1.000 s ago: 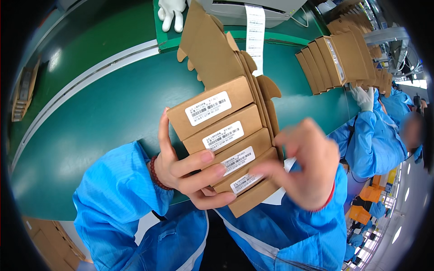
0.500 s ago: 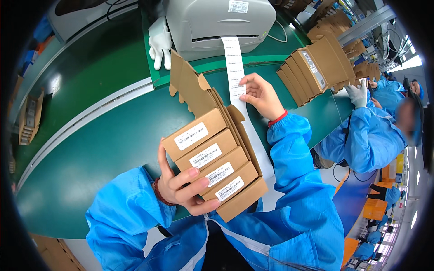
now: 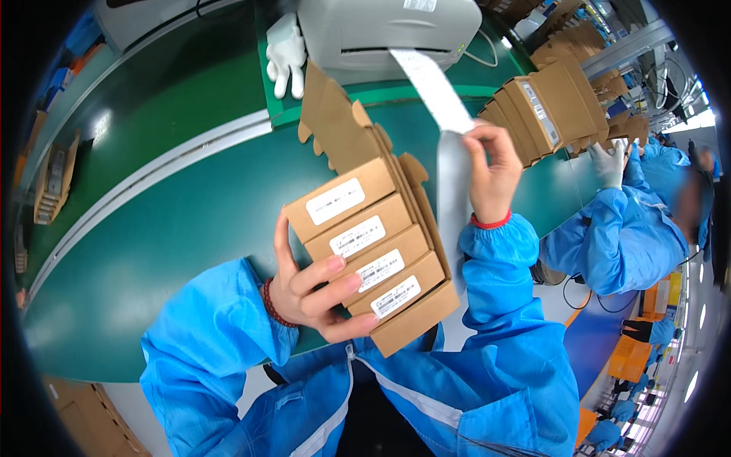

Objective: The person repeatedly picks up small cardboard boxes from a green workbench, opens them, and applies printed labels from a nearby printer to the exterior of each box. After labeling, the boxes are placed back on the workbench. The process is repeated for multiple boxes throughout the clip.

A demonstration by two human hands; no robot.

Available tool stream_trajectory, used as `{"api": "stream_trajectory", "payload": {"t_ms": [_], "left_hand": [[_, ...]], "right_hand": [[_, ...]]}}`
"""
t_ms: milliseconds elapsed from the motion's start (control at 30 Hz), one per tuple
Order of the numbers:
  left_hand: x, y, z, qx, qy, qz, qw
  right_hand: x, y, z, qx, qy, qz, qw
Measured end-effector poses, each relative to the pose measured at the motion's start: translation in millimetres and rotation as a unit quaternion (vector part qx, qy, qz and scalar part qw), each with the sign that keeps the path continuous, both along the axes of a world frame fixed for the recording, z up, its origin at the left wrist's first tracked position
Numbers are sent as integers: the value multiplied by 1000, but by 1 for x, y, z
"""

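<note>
I saw the smooth green worktop (image 3: 152, 228) curving beneath everything. My left hand (image 3: 316, 293) was closed around a fanned stack of flat brown cardboard boxes (image 3: 373, 251), each bearing a white label, open flaps upward. My right hand (image 3: 491, 175) pinched the glossy white label strip (image 3: 438, 95) hanging from the grey printer (image 3: 388, 30).

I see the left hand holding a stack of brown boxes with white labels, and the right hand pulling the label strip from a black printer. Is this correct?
Not quite: the printer is light grey, not black, as the head view shows. The rest holds: the left hand holds the stack of brown boxes with white labels, and the right hand grips the label strip coming out of the printer.
</note>
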State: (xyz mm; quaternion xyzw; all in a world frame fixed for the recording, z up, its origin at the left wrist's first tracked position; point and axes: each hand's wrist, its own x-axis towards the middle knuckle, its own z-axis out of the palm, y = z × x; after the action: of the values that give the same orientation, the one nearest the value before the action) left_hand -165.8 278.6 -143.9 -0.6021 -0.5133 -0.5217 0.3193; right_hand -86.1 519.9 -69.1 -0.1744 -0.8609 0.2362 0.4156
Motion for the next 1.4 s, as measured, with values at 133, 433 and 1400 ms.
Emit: {"api": "stream_trajectory", "payload": {"t_ms": [133,433,1400], "left_hand": [[0,1,1,6,-8,-3,1000],[2,9,-4,48,-14,15,999],[0,14,-10,57,-14,15,998]], "right_hand": [[30,-57,40,-59,23,5,998],[67,-117,83,-203,-157,217,942],[60,-93,50,-30,-95,150,984]]}}
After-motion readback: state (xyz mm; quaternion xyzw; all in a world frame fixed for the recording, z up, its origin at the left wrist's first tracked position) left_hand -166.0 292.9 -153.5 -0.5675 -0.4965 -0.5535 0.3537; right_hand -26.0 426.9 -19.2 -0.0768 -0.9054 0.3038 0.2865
